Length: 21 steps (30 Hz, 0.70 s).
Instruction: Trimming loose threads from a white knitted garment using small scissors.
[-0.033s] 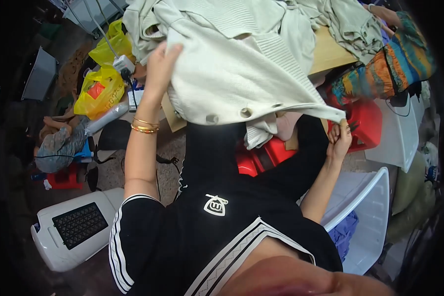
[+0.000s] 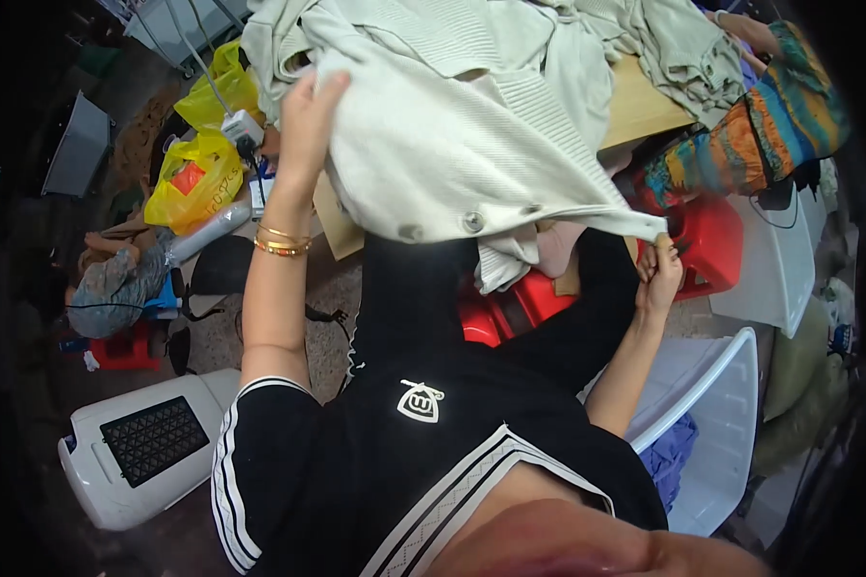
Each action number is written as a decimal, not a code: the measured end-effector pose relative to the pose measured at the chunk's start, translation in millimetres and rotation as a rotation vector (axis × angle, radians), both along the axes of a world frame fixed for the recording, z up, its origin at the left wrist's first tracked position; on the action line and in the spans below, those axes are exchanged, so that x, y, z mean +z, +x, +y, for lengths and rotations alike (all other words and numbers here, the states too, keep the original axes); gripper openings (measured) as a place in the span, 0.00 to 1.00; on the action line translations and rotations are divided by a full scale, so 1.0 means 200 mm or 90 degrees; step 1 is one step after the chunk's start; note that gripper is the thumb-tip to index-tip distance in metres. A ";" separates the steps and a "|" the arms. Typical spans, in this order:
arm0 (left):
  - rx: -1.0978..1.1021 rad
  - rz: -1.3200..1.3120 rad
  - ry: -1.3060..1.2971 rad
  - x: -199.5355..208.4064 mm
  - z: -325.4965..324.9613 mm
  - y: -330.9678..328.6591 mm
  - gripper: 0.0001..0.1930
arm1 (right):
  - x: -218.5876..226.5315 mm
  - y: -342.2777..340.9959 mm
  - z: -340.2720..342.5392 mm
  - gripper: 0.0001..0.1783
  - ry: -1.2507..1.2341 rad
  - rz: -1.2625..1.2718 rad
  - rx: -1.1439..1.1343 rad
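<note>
Holding up a cream knitted cardigan (image 2: 452, 144) by two points: left hand (image 2: 303, 120) raised high, fingers closed over the fabric near the upper left part of the garment; right hand (image 2: 659, 269) lower and well apart, thumb and fingers pinched shut on the tip of the bottom hem corner. Stretched between the two hands, with the buttoned edge running slantwise from the middle down to the right hand; two round buttons (image 2: 471, 222) showing along that edge. Hanging in front of the near edge of the wooden tabletop (image 2: 640, 106), its upper part merging with a heap of more pale garments (image 2: 664, 38) piled on the tabletop toward the far right corner. Gold bangles (image 2: 281, 240) circling the left wrist. Beyond the right edge of the tabletop, a sleeve in bright multicoloured stripes (image 2: 770, 125), belonging to another person. Below the tabletop, red plastic stools (image 2: 712, 240) just beside the right hand, and a white plastic chair (image 2: 722, 404) lower right. On the floor to the left, yellow plastic bags (image 2: 197, 173) and a white appliance with a dark grille (image 2: 149, 447).
</note>
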<state>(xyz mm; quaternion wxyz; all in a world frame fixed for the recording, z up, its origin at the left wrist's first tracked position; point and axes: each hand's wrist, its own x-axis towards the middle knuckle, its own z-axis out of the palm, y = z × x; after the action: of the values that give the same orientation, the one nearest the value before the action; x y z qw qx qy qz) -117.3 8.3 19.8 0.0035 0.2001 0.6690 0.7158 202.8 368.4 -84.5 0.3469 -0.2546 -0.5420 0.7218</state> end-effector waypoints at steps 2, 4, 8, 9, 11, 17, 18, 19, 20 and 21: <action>0.011 0.088 0.131 0.22 0.08 -0.04 0.14 | 0.05 -0.03 -0.02 0.07 0.026 -0.094 0.054; 0.008 0.246 0.230 0.53 0.29 0.03 0.07 | 0.15 -0.10 -0.10 0.15 0.084 -0.059 0.092; -0.326 0.365 0.288 0.95 0.60 0.22 0.08 | 0.50 -0.19 -0.22 0.47 0.219 0.274 0.254; -0.320 0.370 0.296 0.99 0.68 0.29 0.08 | 0.60 -0.20 -0.29 0.59 0.235 0.274 0.207; -0.300 0.605 0.377 1.07 0.84 0.58 0.07 | 0.75 -0.23 -0.32 0.55 0.313 0.379 0.259; -0.570 0.584 0.359 0.92 0.86 1.16 0.10 | 0.58 -0.15 -0.36 0.44 0.086 0.324 -0.046; -0.674 0.589 0.263 0.85 0.86 1.20 0.07 | 0.58 -0.11 -0.40 0.44 0.112 0.309 -0.069; -0.718 0.608 0.269 0.76 0.87 1.20 0.12 | 0.58 -0.12 -0.46 0.43 0.129 0.301 -0.076; -0.794 0.602 0.210 0.71 0.86 1.16 0.16 | 0.58 -0.11 -0.48 0.43 0.153 0.291 -0.105; -0.851 0.602 0.132 0.69 0.79 1.10 0.21 | 0.59 -0.12 -0.51 0.42 0.168 0.288 -0.114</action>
<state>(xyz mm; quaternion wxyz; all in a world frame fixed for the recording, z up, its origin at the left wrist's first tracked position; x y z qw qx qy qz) 102.1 167.0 157.6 0.1281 0.8357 0.2703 0.4607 178.3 266.7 32.9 0.5518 -0.0863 -0.5157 0.6497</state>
